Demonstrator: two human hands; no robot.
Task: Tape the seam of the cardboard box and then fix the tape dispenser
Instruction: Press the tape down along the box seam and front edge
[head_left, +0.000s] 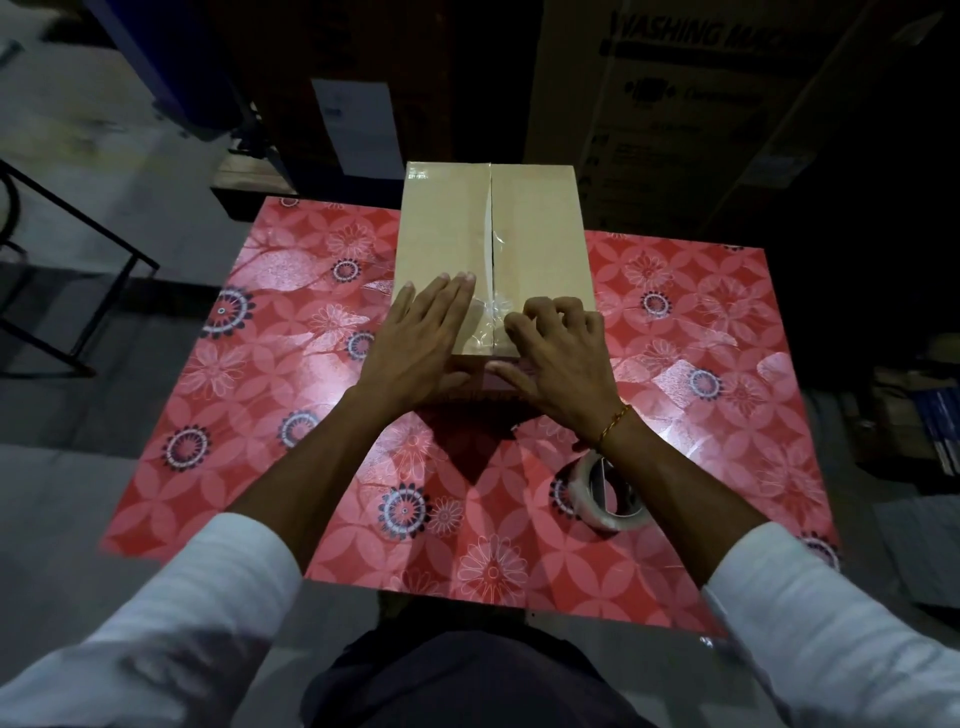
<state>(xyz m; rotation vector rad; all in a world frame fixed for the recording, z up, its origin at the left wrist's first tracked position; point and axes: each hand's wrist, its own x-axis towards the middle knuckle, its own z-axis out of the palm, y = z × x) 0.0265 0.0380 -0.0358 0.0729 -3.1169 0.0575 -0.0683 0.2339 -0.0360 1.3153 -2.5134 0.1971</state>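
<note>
Tape roll (602, 493): near R edge of red floral table (234, 395), under R forearm.
L hand (415, 343): flat, fingers together, on box top.
R hand (558, 353): fingers curled, pressing clear tape (491, 312) over seam.
Cardboard box (441, 228): table's far middle.

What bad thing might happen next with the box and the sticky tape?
1. The clear tape near the brown cardboard box's front edge looks wrinkled, so it may not stick flat. The left hand lies flat on the lid and the right hand has its fingers curled by the tape.
2. Farther back the middle seam gapes dark, so the flaps might pop up.
3. The clear tape roll sits right under the right forearm, which might knock it.
</note>
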